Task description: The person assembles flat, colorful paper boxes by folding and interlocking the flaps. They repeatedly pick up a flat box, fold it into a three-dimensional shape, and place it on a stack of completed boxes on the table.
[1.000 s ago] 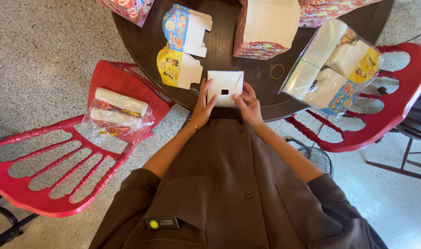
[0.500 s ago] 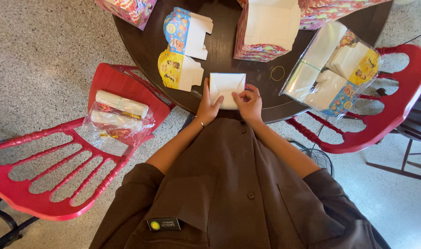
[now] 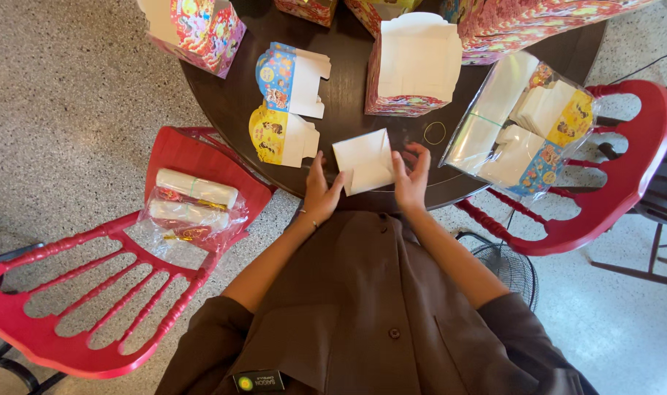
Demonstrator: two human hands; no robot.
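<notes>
Cardboard blank: a flat white cardboard blank (image 3: 364, 161) is seen in the head view, lying tilted at the near edge of the table (image 3: 348, 95), at 6 o'clock on the round top.
Left hand: the left hand (image 3: 320, 194) is placed at 8 o'clock of the blank, fingers stretched, thumb laid against the blank's lower left edge; the grip is loose, pressing rather than clenched.
Right hand: the right hand (image 3: 412, 175) is set at 3 o'clock of the blank, fingers curled, tips touching its right edge; the grip is half curled, nothing enclosed.
Folded boxes: two part-folded boxes, one blue (image 3: 289, 77) and one yellow (image 3: 281, 135), are laid at 10 o'clock of the blank.
Box stack: a white-topped colourful box (image 3: 414, 66) is stood at 12 o'clock, just beyond the blank.
Rubber band: a thin band (image 3: 434, 132) is seen at 2 o'clock, near the right hand.
Plastic bag: a clear bag of flat blanks (image 3: 520, 124) is rested at 3 o'clock, overhanging the table onto the right red chair (image 3: 626, 175).
Left chair: a red chair (image 3: 92, 292) at 8 o'clock is loaded with a bag of rolled items (image 3: 191, 208).
</notes>
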